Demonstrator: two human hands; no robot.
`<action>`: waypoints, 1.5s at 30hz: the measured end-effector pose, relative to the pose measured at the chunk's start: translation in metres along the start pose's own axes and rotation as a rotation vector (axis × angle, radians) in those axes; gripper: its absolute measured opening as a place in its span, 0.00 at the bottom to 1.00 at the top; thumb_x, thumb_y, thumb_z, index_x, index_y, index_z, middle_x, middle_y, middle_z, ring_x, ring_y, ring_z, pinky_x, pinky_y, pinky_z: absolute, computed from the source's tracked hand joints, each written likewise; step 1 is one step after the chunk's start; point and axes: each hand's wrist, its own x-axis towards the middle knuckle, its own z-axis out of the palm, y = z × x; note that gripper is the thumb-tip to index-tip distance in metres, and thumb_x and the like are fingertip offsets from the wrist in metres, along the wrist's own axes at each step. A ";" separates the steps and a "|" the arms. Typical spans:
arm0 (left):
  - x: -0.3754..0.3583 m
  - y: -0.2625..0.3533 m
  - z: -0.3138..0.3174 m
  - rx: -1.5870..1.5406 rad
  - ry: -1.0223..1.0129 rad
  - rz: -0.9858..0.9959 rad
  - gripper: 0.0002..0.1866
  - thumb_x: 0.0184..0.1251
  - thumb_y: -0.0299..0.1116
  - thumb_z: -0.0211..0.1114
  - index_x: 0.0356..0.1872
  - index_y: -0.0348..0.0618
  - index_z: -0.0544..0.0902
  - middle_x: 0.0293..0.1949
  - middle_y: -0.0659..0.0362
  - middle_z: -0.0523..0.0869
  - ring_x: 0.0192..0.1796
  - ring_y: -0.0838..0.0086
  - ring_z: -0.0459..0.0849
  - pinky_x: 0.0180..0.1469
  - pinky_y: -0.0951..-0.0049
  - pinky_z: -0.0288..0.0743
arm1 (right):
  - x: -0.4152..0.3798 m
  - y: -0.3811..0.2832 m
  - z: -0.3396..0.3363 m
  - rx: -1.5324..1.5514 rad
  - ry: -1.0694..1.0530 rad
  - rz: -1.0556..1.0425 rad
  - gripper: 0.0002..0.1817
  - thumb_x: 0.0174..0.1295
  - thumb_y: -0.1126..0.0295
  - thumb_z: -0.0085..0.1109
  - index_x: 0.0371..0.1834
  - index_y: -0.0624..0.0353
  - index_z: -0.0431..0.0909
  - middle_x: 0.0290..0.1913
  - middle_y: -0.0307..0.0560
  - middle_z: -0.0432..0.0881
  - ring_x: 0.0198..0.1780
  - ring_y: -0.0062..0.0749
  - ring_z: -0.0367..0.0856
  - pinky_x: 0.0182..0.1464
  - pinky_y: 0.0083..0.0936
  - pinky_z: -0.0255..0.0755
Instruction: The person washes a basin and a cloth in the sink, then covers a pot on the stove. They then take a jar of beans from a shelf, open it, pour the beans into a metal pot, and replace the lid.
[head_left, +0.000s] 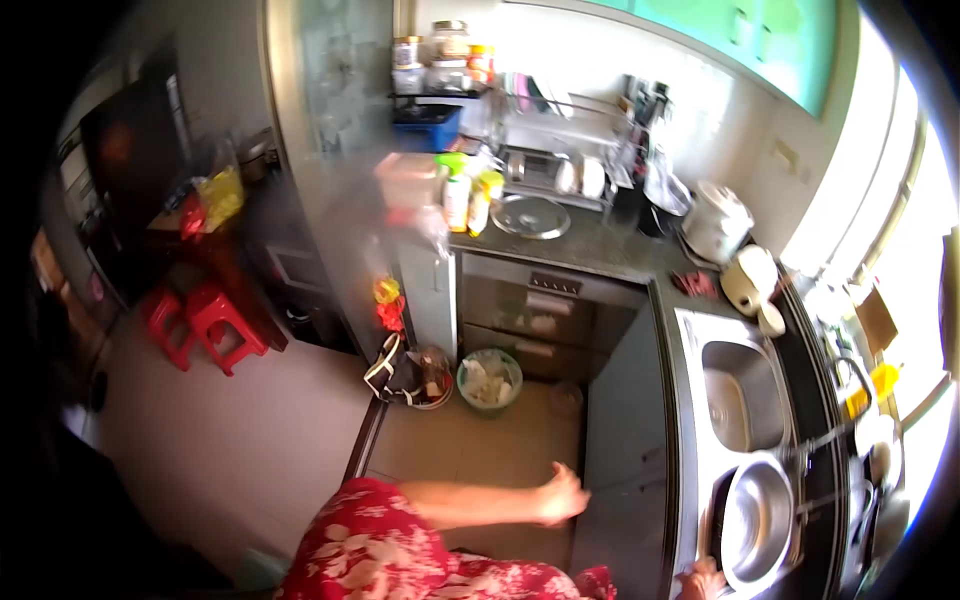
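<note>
Steel bowl (757,520) apparently touches right hand (703,580)

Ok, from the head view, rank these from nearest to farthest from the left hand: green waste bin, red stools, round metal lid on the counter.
From the left hand, which reaches toward the cabinet front:
1. Green waste bin, on the floor just up and left of the hand.
2. Round metal lid, on the counter beyond the bin.
3. Red stools, far left across the floor.

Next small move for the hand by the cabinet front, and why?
Probably close the left hand on the edge of the grey cabinet door below the sink. It is open, right at that edge but gripping nothing, while the right hand rests at the counter edge by the steel bowl.
</note>
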 end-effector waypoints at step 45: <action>-0.199 -0.500 0.003 -0.990 1.439 -1.217 0.24 0.55 0.29 0.70 0.52 0.32 0.74 0.42 0.51 0.81 0.42 0.72 0.82 0.40 0.75 0.79 | 0.697 -0.101 -0.108 0.767 0.528 -0.575 0.17 0.52 0.74 0.62 0.45 0.65 0.74 0.29 0.56 0.77 0.29 0.56 0.74 0.31 0.41 0.70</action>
